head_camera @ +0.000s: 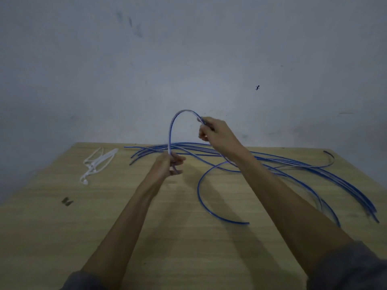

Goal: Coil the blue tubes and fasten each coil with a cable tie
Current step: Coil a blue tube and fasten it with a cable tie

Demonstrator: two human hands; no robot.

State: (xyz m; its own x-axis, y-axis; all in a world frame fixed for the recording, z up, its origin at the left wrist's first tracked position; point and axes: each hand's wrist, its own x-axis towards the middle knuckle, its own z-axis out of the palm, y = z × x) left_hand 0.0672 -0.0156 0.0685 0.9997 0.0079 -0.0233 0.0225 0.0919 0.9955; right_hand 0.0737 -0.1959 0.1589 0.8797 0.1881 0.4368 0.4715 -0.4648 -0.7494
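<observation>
Status: early stage. No finished coil, no fastened tie visible.

Left hand (170,165) grips one blue tube (178,117) near its end, fingers curled round it. Right hand (211,130) pinches same tube higher up; tube arches between hands, first loop forming. Rest of this tube probably trails under right forearm to table; blur prevents certainty.

Remaining blue tubes (293,162) lie loose, uncoiled, fanned across far right of table. Cable ties (98,162) in small pile at far left, untouched.

Surface: light wooden table (104,227), small dark mark near left edge. Room: plain grey wall (188,59), scuffed.
</observation>
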